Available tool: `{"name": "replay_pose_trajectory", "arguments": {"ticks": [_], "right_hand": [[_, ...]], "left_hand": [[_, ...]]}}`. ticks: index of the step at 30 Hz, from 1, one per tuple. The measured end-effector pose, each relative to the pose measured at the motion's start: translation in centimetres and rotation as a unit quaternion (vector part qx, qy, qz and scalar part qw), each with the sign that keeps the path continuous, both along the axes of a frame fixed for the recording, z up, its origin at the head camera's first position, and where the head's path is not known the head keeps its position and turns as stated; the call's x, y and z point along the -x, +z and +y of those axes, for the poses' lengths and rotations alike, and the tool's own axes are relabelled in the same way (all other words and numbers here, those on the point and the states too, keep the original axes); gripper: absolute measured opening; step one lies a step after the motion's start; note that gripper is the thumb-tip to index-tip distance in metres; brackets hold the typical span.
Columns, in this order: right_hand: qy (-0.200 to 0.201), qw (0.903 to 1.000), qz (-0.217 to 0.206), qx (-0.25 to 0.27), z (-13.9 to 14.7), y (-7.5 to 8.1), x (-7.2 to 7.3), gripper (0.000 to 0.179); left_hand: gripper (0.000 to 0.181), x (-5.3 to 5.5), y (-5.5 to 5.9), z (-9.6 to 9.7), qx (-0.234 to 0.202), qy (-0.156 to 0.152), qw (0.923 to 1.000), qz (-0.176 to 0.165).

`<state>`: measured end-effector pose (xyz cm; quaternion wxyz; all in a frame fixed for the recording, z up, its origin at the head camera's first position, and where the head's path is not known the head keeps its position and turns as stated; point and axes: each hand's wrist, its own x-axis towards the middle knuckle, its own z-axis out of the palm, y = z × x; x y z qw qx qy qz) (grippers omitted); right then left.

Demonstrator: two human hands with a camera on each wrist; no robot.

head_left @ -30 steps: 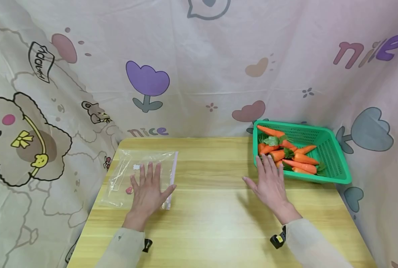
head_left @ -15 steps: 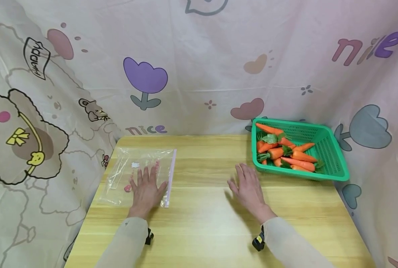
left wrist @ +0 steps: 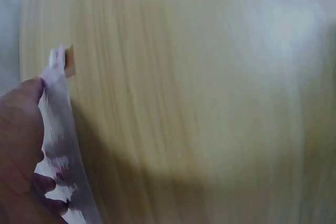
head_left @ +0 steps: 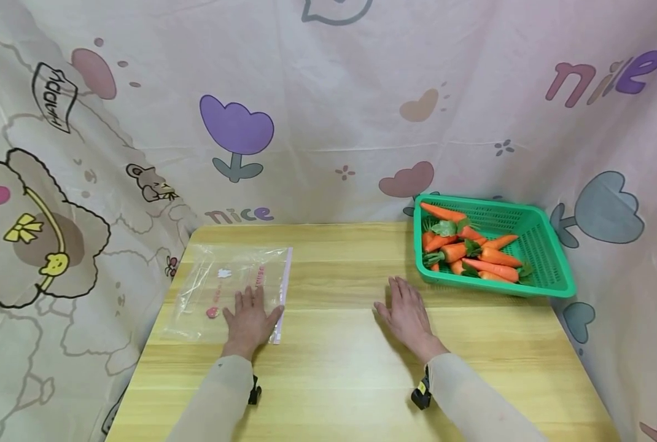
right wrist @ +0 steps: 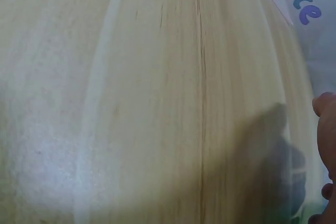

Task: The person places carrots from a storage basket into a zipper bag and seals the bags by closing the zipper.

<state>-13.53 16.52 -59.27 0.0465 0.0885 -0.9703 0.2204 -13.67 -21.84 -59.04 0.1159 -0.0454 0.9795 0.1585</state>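
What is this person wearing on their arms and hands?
The left sleeve and right sleeve are long, plain and off-white. The left hand and right hand are bare. Each sleeve ends by a small black device; the right one bears a yellow mark.

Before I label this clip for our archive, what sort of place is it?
Probably a makeshift indoor workstation, perhaps for filming: cartoon-print fabric hangs behind and beside a wood-grain table, which holds a green plastic basket of carrots and a clear zip bag.
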Motion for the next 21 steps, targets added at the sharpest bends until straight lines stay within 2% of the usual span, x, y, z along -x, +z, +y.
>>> {"name": "replay_pose_trajectory", "arguments": {"ticks": [6, 12, 17, 21], "right_hand": [[0.004, 0.9997, -0.022, 0.007, 0.0, -0.5, 0.0, 0.079], [0.002, 0.9999, -0.015, 0.008, 0.0, -0.6, -0.1, 0.077], [0.009, 0.9999, -0.008, 0.005, 0.2, -0.7, -0.3, 0.075], [0.016, 0.9998, -0.007, -0.001, 0.4, -0.8, -0.3, 0.074]], "left_hand": [[0.088, -0.3, 0.4, 2.7, -0.008, -0.009, 0.9999, -0.006], [0.083, -0.6, 0.5, 5.9, 0.0, -0.019, 0.9998, -0.004], [0.075, -1.1, 0.8, 8.6, 0.011, -0.037, 0.9992, 0.012], [0.069, -1.6, 1.1, 10.7, 0.031, -0.068, 0.9965, 0.036]]}}
